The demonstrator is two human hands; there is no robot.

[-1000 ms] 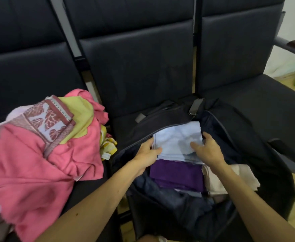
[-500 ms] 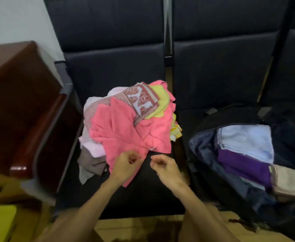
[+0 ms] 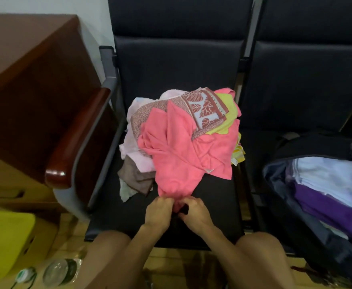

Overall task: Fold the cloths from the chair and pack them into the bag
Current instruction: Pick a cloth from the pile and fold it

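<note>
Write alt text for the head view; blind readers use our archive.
The left hand and right hand pinch the near edge of a pink cloth atop a pile on a chair; an open bag beside it holds folded cloths.

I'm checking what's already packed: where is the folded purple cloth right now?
The folded purple cloth sits at the far right of the head view, inside the open dark fabric bag, right beside the folded pale blue cloth.
</note>
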